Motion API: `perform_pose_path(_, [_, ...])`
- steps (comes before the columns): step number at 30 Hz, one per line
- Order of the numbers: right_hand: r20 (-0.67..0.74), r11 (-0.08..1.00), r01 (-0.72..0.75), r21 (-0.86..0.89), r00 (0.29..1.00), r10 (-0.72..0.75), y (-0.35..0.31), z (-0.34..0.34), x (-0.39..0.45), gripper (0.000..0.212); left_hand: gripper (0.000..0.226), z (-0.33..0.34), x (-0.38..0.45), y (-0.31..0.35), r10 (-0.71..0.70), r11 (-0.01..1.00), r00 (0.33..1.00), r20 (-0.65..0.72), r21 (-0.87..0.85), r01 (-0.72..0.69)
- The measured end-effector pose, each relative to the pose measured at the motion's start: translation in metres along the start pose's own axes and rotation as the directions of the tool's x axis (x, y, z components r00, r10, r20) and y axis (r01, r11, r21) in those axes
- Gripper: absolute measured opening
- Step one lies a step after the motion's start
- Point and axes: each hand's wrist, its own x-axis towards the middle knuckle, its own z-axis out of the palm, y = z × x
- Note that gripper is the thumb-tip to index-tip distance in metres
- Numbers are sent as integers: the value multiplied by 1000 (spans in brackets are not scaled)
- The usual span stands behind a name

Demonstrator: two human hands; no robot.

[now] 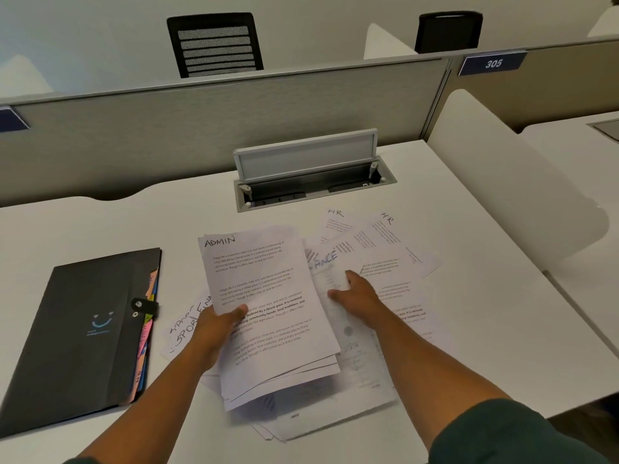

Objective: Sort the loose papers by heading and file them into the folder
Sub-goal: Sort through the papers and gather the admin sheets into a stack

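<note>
Papers (pixel 375 279) lie spread in a loose overlapping heap on the white bench (pixel 485 329), centre to right of centre. Left hand (pixel 214 326) grips a small stack of sheets (pixel 268 313) at its left edge, thumb on top, fingers underneath and hidden; top sheet is headed "ADMIN" in handwriting, and the stack is raised at a tilt over the heap. Right hand (pixel 355 293) rests on the heap just right of that stack, fingers (pixel 335 294) bent against a sheet; whether they pinch it or only press on it cannot be told. A heading in blue ink, partly covered, reads "...ANCE" just above the right hand. Two sheets headed "HR" (pixel 385 226) sit at the far right of the heap. Sheets headed "SPORT" (pixel 182 333) and one starting "FIN" show under the left wrist. Folder (pixel 80 336), dark and closed with a snap strap, lies flat on the bench left of the heap, near it but apart; coloured tab dividers (pixel 147 343) stick out along its right edge. Cable tray (pixel 311 175) in the bench beyond the heap has its lid raised. Plate (pixel 492 63) on the partition reads "305".
</note>
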Motion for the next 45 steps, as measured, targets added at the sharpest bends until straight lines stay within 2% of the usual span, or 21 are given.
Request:
perform_pose_path(3, [60, 1000, -1, -20, 998, 2, -5, 15, 1, 30, 32, -8, 0, -2, -12, 1000, 1000, -12, 2, 12])
perform_pose_path(9, [45, 998, -30, -49, 998, 32, -7, 34, 9, 41, 31, -13, -1, -6, -33, 999, 999, -15, 5, 33])
perform_pose_path(12, [-63, 973, -15, -232, 998, 1, -6, 31, 14, 48, 33, -14, -1, -6, -48, 999, 999, -15, 8, 48])
perform_pose_path(16, [-322, 910, -201, -362, 943, 80, 2, 2, 24, 49, 30, -14, 1, -4, -44, 999, 999, -17, 7, 44])
perform_pose_path(20, [-477, 755, -506, -418, 829, 291, 10, -37, 29, 73, 27, -14, 2, -3, -51, 999, 999, -17, 7, 51])
perform_pose_path(23, [-499, 680, -633, -371, 753, 428, 19, -59, 31, 96, 30, -13, 5, -4, -64, 998, 998, -12, 14, 65])
perform_pose_path(25, [-488, 653, -665, -363, 732, 476, 25, -67, 32, 105, 31, -11, 7, -4, -69, 998, 998, -14, 15, 69])
perform_pose_path(28, [-471, 637, -656, -403, 746, 470, 30, -74, 33, 110, 32, -6, 10, -4, -79, 997, 997, -13, 19, 79])
perform_pose_path(31, [-432, 686, -633, -359, 764, 479, 35, -79, 35, 112, 33, 0, 11, -4, -81, 996, 997, -11, 32, 81])
perform_pose_path(33, [-414, 718, -623, -311, 769, 488, 38, -82, 35, 105, 33, 3, 11, -3, -77, 996, 997, -7, 37, 77])
perform_pose_path(38, [-492, 787, -554, -273, 783, 380, 43, -96, 32, 49, 32, 8, 12, 1, -60, 997, 998, 4, 53, 60])
perform_pose_path(40, [-576, 803, -545, -243, 747, 333, 42, -105, 28, 43, 33, 10, 13, 1, -54, 997, 998, 10, 63, 53])
perform_pose_path(45, [-696, 822, -559, -107, 633, 340, 47, -126, 24, 47, 34, 18, 11, 1, -42, 995, 999, 31, 87, 39])
